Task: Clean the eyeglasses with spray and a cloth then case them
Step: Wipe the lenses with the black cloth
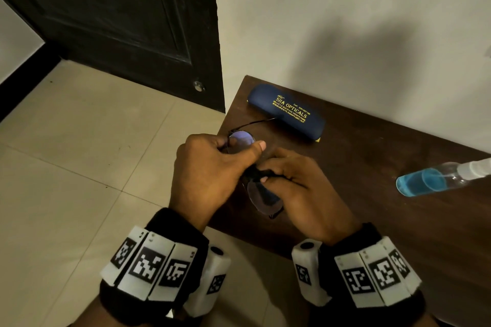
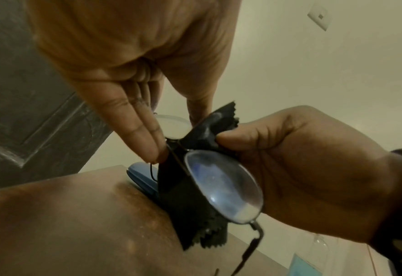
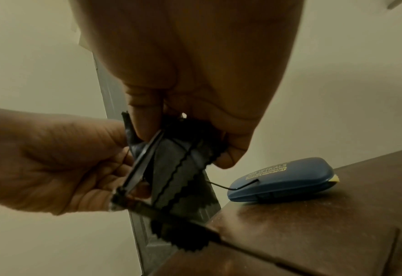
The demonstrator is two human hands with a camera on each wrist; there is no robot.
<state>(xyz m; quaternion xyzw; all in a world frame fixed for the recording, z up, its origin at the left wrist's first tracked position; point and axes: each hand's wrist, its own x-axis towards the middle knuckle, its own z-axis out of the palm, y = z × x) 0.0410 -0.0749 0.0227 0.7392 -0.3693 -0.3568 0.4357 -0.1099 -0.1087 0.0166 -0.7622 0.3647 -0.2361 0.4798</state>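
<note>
Thin black-framed eyeglasses (image 1: 263, 200) are held above the table's left corner. My left hand (image 1: 240, 147) pinches the far lens (image 2: 171, 125) between thumb and fingers. My right hand (image 1: 265, 172) pinches a black cloth (image 2: 190, 205) with zigzag edges, bunched around the bridge between the lenses. The near lens (image 2: 223, 186) hangs bare below my right thumb. In the right wrist view the cloth (image 3: 178, 179) drapes down behind the frame (image 3: 143, 164). A closed navy eyeglass case (image 1: 287, 111) with gold lettering lies on the table beyond the hands. The spray bottle (image 1: 435, 178) with blue liquid lies on its side at the right.
The dark wooden table (image 1: 372, 207) stands against a white wall. Its left edge runs just under my hands. To the left is tiled floor (image 1: 79, 167), and a dark door (image 1: 119, 21) stands behind it.
</note>
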